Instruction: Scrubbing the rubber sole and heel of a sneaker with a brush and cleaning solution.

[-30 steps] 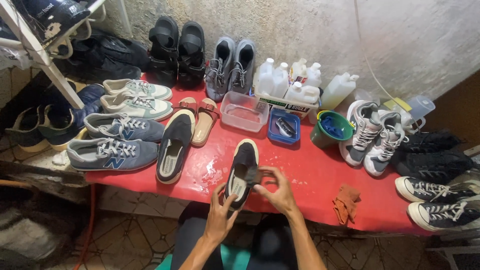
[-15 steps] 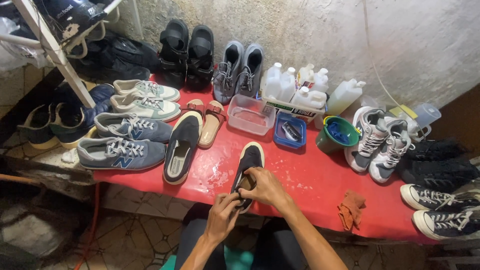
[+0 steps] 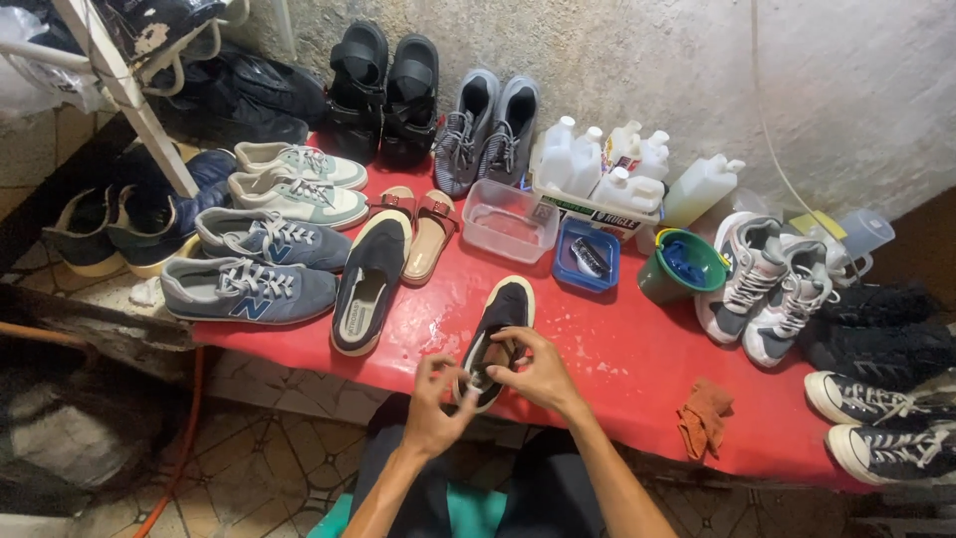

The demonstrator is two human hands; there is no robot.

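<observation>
A dark slip-on shoe (image 3: 506, 309) with a cream sole lies on the red table (image 3: 617, 349), toe pointing away from me. My right hand (image 3: 533, 371) grips its heel opening from the right side. My left hand (image 3: 436, 399) pinches the heel end from the left, fingers curled at the shoe's rim. Its matching shoe (image 3: 366, 279) lies to the left on the table, untouched.
Several pairs of sneakers line the left side. Black sandals (image 3: 383, 90) and grey sneakers (image 3: 483, 130) stand at the wall. White bottles (image 3: 597, 164), a clear tub (image 3: 508, 219), a blue tray (image 3: 588, 257) and a green bucket (image 3: 682, 264) sit behind. An orange rag (image 3: 704, 416) lies right, beside more sneakers.
Both hands have shifted down to the heel end of the slip-on shoe, and my left hand has closed on its rim. The shoe stays on the table.
</observation>
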